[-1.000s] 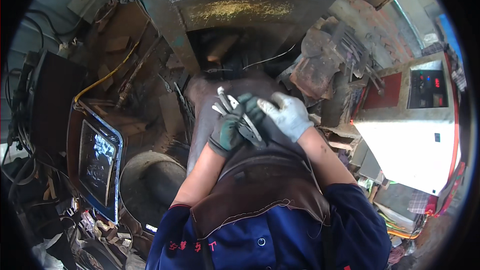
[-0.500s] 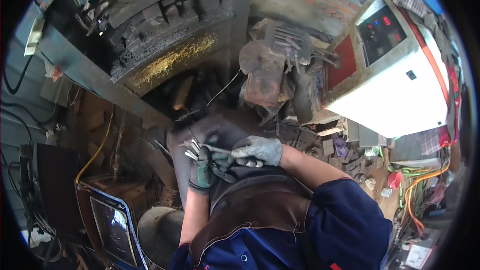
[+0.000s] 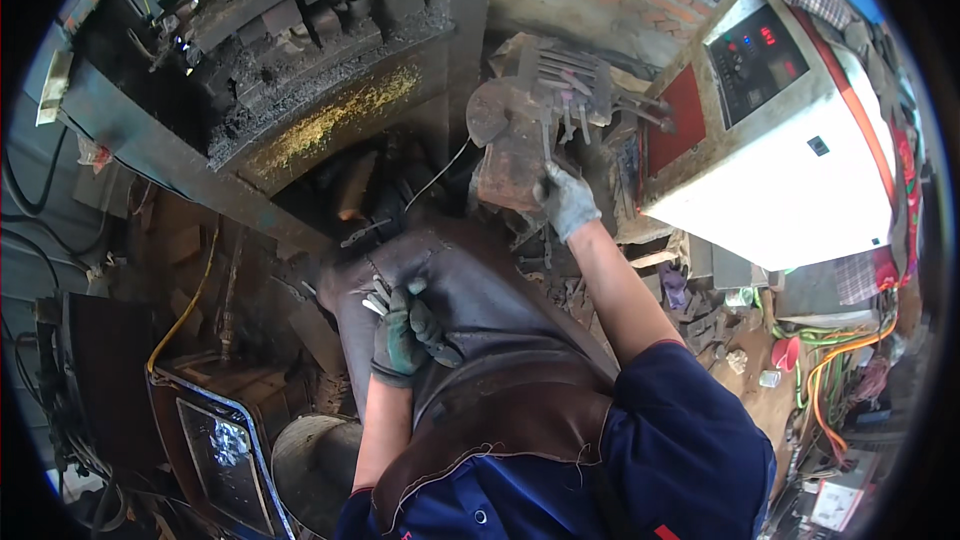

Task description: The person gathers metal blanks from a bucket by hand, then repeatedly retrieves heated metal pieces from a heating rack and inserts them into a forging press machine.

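Change: right hand (image 3: 566, 202) has left the left hand and reached out to the rusty fixture (image 3: 520, 150), seemingly touching it; grip unclear.
Left hand (image 3: 400, 335): clenched on small metal pieces (image 3: 378, 298) over the leather apron (image 3: 480, 330).
Meaning: likely fetching or placing a piece.

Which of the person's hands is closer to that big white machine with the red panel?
Right. The right hand reaches out beside the white machine; the left hand holds small metal pieces over the lap, farther off.
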`<state>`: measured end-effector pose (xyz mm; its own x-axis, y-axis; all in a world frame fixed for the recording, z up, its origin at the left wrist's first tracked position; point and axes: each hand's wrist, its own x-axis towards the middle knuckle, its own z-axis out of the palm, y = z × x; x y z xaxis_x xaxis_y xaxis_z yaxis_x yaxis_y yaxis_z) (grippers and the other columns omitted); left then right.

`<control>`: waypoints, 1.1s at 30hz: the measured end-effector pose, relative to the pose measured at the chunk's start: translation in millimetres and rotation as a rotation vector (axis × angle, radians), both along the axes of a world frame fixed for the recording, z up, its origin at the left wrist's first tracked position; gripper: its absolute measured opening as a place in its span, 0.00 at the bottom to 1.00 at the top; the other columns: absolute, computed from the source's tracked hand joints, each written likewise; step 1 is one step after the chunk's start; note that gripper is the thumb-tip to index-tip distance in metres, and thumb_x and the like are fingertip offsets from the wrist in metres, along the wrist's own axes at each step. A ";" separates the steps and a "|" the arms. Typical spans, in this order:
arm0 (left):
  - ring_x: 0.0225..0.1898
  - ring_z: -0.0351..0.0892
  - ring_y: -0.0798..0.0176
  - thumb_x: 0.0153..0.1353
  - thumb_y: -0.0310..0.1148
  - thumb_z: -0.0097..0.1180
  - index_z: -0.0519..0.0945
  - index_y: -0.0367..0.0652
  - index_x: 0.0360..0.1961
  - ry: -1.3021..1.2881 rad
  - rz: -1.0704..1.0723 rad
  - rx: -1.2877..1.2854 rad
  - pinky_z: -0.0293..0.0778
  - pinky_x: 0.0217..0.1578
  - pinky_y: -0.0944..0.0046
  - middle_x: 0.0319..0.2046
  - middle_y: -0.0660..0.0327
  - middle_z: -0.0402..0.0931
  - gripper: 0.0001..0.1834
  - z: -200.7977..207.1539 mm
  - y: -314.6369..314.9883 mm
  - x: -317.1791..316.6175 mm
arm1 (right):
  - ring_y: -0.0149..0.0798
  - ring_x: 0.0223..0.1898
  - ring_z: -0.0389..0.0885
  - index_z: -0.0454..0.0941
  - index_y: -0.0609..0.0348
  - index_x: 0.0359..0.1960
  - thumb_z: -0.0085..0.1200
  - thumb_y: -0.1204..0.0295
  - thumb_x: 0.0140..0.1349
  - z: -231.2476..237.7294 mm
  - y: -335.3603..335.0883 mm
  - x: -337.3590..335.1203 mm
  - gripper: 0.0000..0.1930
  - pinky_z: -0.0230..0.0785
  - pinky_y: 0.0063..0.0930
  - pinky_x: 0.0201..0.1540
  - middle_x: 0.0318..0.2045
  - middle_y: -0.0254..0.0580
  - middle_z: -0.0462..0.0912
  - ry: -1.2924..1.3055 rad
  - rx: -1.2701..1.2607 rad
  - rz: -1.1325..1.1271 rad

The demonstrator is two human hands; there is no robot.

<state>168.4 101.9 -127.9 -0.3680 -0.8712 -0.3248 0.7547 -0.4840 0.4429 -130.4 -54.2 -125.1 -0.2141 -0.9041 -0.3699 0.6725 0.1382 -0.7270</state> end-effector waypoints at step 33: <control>0.29 0.75 0.72 0.65 0.41 0.52 0.76 0.43 0.47 -0.138 0.111 -0.210 0.72 0.29 0.72 0.30 0.64 0.77 0.15 -43.5 7.8 1.9 | 0.32 0.35 0.81 0.68 0.61 0.59 0.51 0.71 0.66 195.4 85.2 336.3 0.20 0.77 0.25 0.34 0.40 0.44 0.80 0.238 -0.642 1.182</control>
